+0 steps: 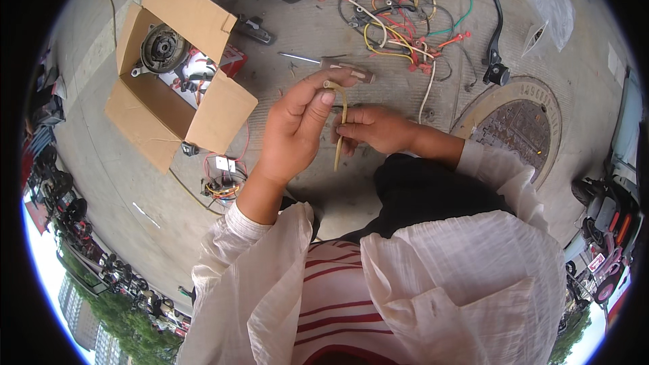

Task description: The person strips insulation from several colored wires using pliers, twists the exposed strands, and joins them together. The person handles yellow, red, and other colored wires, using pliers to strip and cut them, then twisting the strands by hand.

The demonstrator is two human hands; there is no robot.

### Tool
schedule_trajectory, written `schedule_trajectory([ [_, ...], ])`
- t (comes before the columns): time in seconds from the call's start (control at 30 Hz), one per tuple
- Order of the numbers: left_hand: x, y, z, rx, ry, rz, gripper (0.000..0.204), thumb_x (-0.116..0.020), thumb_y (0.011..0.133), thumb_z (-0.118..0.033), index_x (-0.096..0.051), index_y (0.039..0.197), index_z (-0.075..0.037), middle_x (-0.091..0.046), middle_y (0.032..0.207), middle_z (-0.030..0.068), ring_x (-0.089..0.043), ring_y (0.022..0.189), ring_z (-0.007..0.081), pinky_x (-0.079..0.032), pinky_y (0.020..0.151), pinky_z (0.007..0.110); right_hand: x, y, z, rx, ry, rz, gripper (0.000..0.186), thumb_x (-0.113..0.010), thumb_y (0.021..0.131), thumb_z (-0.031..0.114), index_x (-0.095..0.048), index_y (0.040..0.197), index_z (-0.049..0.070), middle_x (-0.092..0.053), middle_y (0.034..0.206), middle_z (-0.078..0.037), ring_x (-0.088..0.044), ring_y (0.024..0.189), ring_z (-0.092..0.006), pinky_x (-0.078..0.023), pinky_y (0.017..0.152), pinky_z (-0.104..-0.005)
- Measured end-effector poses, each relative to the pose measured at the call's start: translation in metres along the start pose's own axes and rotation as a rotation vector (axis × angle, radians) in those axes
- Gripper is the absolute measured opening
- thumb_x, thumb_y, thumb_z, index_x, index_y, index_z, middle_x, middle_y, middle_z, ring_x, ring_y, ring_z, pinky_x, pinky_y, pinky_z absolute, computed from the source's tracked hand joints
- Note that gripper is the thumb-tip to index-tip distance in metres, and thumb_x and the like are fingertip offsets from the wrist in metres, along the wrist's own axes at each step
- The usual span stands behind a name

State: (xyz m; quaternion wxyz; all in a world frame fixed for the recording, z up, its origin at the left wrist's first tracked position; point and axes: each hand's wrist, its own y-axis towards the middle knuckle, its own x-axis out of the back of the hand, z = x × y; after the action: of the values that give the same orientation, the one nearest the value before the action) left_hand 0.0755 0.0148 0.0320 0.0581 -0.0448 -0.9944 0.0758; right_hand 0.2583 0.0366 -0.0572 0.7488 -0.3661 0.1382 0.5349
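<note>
Concrete ground (94,155) is underlying an open cardboard box (223,113). Right of the box, the left hand (295,122) is pinching a yellowish tube or cable (345,106) near its top, the right hand (380,128) gripping lower, apparently for steadiness.

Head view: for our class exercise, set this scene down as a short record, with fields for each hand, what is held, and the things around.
Left hand: thumb and finger pinch the cord near its upper end
Right hand: fingers on the cord lower down
Held: bent yellowish cord, tube or cable unclear
Left side: open cardboard box with a round metal part inside
Beyond the hands: tangle of coloured wires
Right side: black lever, round manhole cover
</note>
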Motion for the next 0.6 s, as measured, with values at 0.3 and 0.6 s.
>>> schedule_trajectory([
  [0.3, -0.023, -0.003, -0.003, -0.028, -0.353, -0.179, 0.021, -0.044, 0.103, -0.015, -0.056, 0.112, 0.000, -0.060, 0.099, 0.0076, -0.055, 0.071, 0.0102, -0.049, 0.060, 0.023, -0.003, -0.001, 0.043, 0.318, 0.079, -0.111, 0.027, -0.049, 0.101, 0.027, -0.061, 0.106, 0.003, -0.061, 0.088, -0.001, -0.053, 0.074, -0.0088, -0.047, 0.071, -0.0252],
  [0.6, -0.029, 0.007, 0.001, -0.155, -0.204, -0.213, 0.020, -0.035, 0.104, -0.015, -0.048, 0.098, -0.001, -0.058, 0.093, 0.0097, -0.057, 0.097, 0.0205, -0.039, 0.105, 0.048, -0.015, -0.004, 0.049, 0.212, 0.600, 0.045, 0.015, -0.047, 0.103, 0.028, -0.057, 0.099, 0.017, -0.036, 0.070, 0.006, -0.032, 0.059, -0.0061, -0.029, 0.051, -0.0235],
])
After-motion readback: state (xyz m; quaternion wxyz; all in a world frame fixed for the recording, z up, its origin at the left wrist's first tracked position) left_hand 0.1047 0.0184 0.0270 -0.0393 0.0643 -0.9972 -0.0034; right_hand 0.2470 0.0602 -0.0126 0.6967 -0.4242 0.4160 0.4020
